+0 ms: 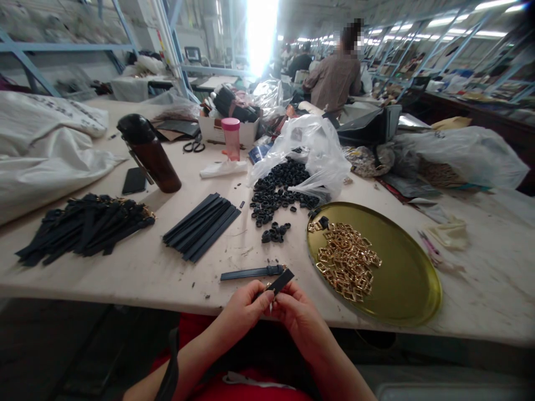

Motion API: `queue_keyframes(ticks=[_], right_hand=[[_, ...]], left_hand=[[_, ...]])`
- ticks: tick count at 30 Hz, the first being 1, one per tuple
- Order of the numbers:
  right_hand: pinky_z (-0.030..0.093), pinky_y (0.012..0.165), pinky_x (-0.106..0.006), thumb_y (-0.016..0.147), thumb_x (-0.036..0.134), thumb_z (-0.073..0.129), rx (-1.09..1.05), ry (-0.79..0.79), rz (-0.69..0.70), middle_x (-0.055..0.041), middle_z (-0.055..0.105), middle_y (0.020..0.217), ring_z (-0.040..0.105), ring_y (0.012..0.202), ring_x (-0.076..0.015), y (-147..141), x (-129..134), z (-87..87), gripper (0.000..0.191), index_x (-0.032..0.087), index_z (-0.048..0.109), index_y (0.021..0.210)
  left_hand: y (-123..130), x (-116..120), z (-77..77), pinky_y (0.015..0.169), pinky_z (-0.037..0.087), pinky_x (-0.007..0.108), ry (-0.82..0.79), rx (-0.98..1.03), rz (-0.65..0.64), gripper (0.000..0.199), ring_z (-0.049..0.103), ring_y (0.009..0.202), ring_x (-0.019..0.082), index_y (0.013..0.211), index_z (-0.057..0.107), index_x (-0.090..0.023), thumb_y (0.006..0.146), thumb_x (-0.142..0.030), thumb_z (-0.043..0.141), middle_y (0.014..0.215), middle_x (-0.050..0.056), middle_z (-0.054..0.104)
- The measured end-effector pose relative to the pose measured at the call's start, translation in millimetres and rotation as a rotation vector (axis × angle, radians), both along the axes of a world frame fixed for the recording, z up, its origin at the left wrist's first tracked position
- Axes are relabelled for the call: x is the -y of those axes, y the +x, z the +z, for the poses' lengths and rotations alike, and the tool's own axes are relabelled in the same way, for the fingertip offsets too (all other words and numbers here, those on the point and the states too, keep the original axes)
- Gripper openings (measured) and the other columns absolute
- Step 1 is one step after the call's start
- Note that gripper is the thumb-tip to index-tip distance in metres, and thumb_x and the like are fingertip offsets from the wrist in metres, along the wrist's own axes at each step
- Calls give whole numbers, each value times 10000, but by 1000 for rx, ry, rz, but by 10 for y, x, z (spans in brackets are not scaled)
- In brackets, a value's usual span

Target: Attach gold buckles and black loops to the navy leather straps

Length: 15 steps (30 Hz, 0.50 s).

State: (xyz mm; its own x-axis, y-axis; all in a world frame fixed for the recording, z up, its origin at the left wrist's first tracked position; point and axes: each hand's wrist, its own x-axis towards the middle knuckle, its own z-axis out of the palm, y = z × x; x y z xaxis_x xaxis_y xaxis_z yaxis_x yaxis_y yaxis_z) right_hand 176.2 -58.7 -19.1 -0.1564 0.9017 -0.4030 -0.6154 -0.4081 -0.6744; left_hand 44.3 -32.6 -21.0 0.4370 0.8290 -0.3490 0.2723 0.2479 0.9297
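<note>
Both hands meet at the table's front edge around a short black strap (281, 282) with a bit of gold metal on it. My left hand (246, 302) pinches the strap from the left. My right hand (295, 305) has its fingers closed on the strap's lower right side. Just behind them lies a finished-looking black strap with a buckle (246, 273). Small black loops (273, 233) are heaped farther back, spilling from a clear plastic bag (313, 145). Gold buckles (349, 259) lie on a round gold tray (407, 278) to the right.
Flat black strips (200, 225) lie left of centre, and a pile of black straps (87, 225) is at far left. Behind are a dark bottle (152, 156), a phone (134, 181), scissors (194, 146) and a pink-lidded jar (231, 139). A person (336, 78) stands beyond the table.
</note>
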Motion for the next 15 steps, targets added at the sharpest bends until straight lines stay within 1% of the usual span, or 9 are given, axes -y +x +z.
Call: queue_keyframes(ticks=[4, 6, 7, 9, 12, 14, 15], right_hand=[[408, 578, -201, 671, 160, 631, 26, 5, -18, 37, 592, 712, 513, 584, -84, -29, 5, 37, 140, 182, 592, 803], [419, 609, -219, 696, 188, 612, 109, 34, -14, 31, 589, 739, 521, 620, -97, -29, 22, 6, 150, 190, 573, 841], [424, 629, -233, 712, 213, 600, 194, 69, -16, 24, 586, 749, 525, 644, -108, -24, 32, -21, 150, 192, 562, 856], [423, 655, -261, 741, 258, 575, 455, 183, -37, 5, 579, 754, 525, 684, -134, -4, 55, -89, 134, 190, 548, 854], [402, 659, -276, 759, 252, 552, 910, 418, -93, -11, 549, 732, 503, 700, -155, 39, 76, -165, 63, 189, 545, 760], [389, 658, -275, 759, 217, 540, 1085, 540, -116, -10, 528, 719, 491, 700, -156, 68, 74, -173, 49, 192, 538, 717], [385, 651, -270, 759, 207, 535, 1119, 568, -116, -6, 520, 708, 485, 692, -153, 79, 68, -165, 52, 193, 532, 709]], left_hand=[[-7, -3, 13, 374, 238, 171, -10, -8, 18, 312, 335, 392, 49, 677, 479, -161, 803, -445, 448, 516, -75, 420], [2, -4, 21, 364, 227, 171, -33, 4, 27, 306, 318, 379, 47, 683, 476, -164, 796, -447, 453, 511, -79, 412], [9, -3, 23, 357, 221, 172, -52, 12, 28, 302, 308, 369, 47, 693, 475, -165, 794, -449, 451, 509, -80, 411], [25, 7, 27, 355, 236, 172, -75, 30, 23, 295, 320, 360, 49, 716, 472, -167, 796, -449, 440, 514, -78, 427], [40, 41, 36, 427, 326, 174, -20, 37, 21, 276, 430, 429, 70, 707, 458, -170, 809, -425, 434, 532, -64, 459], [34, 65, 49, 450, 337, 173, 31, 6, 39, 277, 437, 446, 73, 678, 438, -176, 814, -416, 431, 515, -70, 438], [24, 72, 57, 428, 318, 171, 32, -11, 40, 285, 407, 422, 67, 669, 428, -180, 814, -425, 426, 502, -76, 421]])
